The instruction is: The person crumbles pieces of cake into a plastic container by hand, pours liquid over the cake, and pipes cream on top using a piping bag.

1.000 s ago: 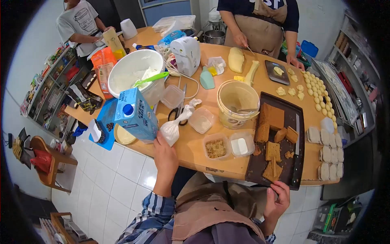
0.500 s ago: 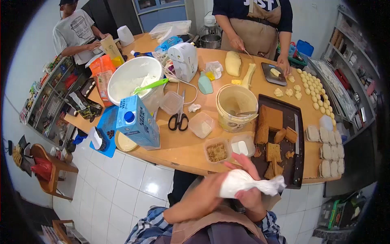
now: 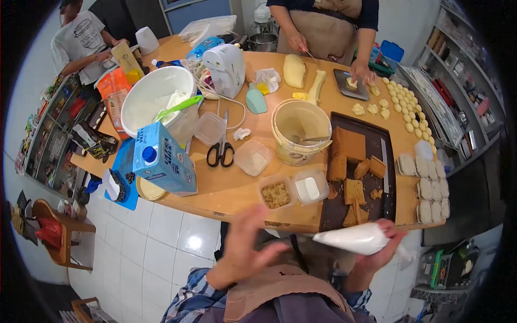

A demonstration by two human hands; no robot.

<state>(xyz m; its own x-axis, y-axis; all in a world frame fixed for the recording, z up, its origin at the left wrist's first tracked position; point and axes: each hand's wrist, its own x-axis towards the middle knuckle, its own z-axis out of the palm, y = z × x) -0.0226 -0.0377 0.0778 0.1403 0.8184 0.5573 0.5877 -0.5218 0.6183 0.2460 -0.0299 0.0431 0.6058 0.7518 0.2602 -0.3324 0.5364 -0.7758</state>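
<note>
A white piping bag [image 3: 353, 238] filled with cream lies across the fingers of my right hand [image 3: 379, 253], which is closed round its twisted end. Its tip points left, just off the table's front edge. My left hand [image 3: 245, 245] is apart from the bag, with fingers spread and nothing in them. Closest to that hand on the table are a tub of brown crumbs [image 3: 276, 195] and a tub with a white block [image 3: 309, 187]. Beyond the bag, a dark baking tray [image 3: 388, 177] carries cut brown cake [image 3: 350, 153].
A cream bucket [image 3: 299, 132], black scissors [image 3: 221, 153], a milk carton [image 3: 164, 159] and a white bowl [image 3: 134, 110] stand on the table. Across it, a person's hand [image 3: 363, 72] works at a scale [image 3: 344, 89] beside dough balls [image 3: 406, 107]. Another person stands back left.
My left hand has let go of the piping bag and moved left, its fingers opening. My right hand has carried the bag right, and its tip now points left. The view has shifted slightly.
</note>
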